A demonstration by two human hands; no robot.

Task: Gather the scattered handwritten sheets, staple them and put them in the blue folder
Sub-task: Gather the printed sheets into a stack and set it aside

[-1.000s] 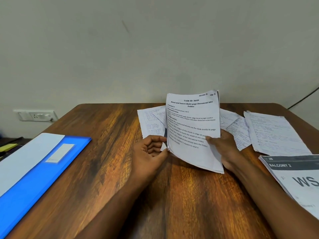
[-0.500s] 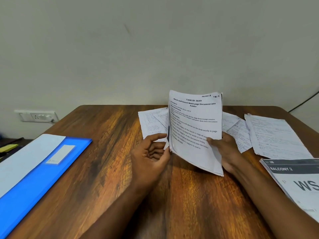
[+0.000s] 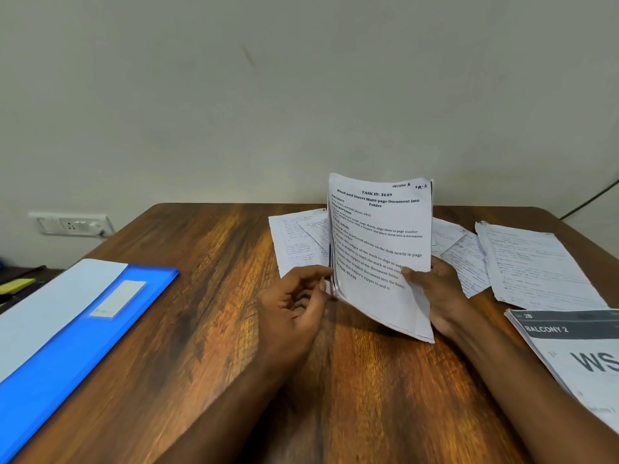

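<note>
My right hand (image 3: 438,296) grips a stack of printed pages (image 3: 378,262) headed "TASK ID: 3649" and holds it upright over the table. My left hand (image 3: 294,306) is at the stack's left edge, with thumb and curled fingertips pinching it. Handwritten sheets lie scattered on the table behind the stack: some at the left (image 3: 298,242), some just right of it (image 3: 465,259), and a larger pile further right (image 3: 532,262). The blue folder (image 3: 67,356) lies flat at the table's left edge. No stapler is visible.
A white sheet (image 3: 43,306) lies on the folder. A printed booklet marked "BALCONY 2" (image 3: 576,349) rests at the right edge of the wooden table (image 3: 217,262). A wall socket (image 3: 72,224) and a yellow item (image 3: 15,285) are off to the left.
My left thumb and fingertips have closed onto the stack's left edge. The stack stands slightly more upright in my right hand.
</note>
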